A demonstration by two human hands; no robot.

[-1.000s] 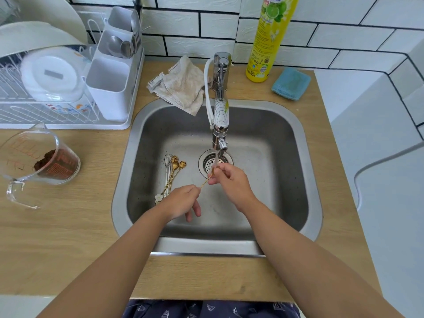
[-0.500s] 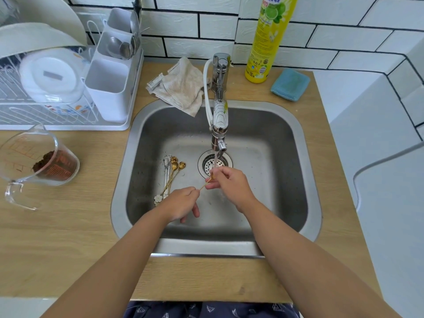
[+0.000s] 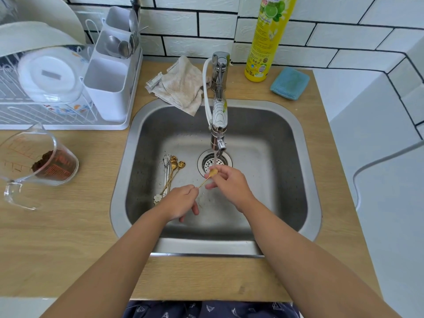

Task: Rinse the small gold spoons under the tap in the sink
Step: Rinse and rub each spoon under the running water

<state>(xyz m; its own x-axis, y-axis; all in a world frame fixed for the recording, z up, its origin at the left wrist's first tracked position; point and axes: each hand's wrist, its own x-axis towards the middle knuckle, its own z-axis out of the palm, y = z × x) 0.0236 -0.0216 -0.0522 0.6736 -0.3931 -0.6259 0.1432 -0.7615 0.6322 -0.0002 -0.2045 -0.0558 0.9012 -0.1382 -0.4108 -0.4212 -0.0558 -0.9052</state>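
One small gold spoon (image 3: 210, 176) is held under the running tap (image 3: 218, 125), above the drain (image 3: 214, 162) of the steel sink (image 3: 284, 180). My left hand (image 3: 181, 200) pinches the end of its thin handle. My right hand (image 3: 228, 181) pinches the bowl, with water running onto it. Several more small gold spoons (image 3: 172, 174) lie in a bunch on the sink floor to the left of the drain, beside my left hand.
A white dish rack (image 3: 57, 88) with a cutlery holder stands back left. A glass measuring jug (image 3: 34, 161) with brown grounds sits on the wooden counter at left. Behind the sink lie a cloth (image 3: 181, 84), a yellow detergent bottle (image 3: 267, 40) and a blue sponge (image 3: 290, 82).
The spoon's bowl now shows between my right fingers under the stream. Both hands have stayed in nearly the same place.
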